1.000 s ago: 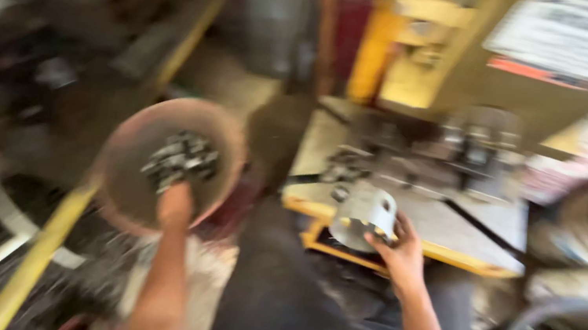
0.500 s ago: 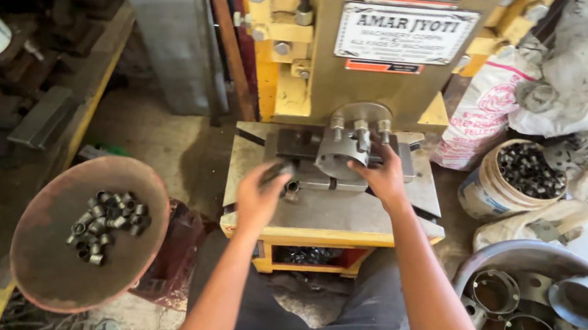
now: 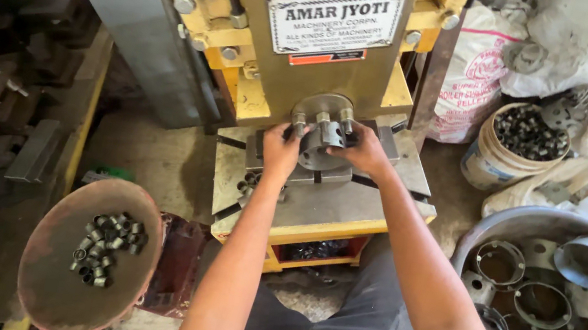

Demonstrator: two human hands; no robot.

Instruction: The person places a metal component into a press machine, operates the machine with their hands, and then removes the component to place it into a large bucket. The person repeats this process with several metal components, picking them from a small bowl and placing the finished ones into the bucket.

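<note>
Both my hands reach to the die of a yellow press machine [image 3: 247, 62]. My left hand [image 3: 280, 151] touches the left side of a round grey metal ring part [image 3: 320, 141] that sits on the press bed [image 3: 351, 202]. My right hand [image 3: 361, 151] grips the same part from the right, fingers curled around it. The part sits under the round tool head with small bolts. Whether my left hand holds a small piece is hidden.
A rusty round pan [image 3: 54, 268] with several small metal bushes [image 3: 107, 247] lies at lower left. A large basin [image 3: 507, 221] of grey metal rings is at lower right. A bucket [image 3: 493, 163] of small dark parts and sacks stand at the right. Scrap metal lies left.
My view has steadied and moved closer to the press. My left hand left the pan of bushes and came to the die; my right hand carried the ring part onto the press bed.
</note>
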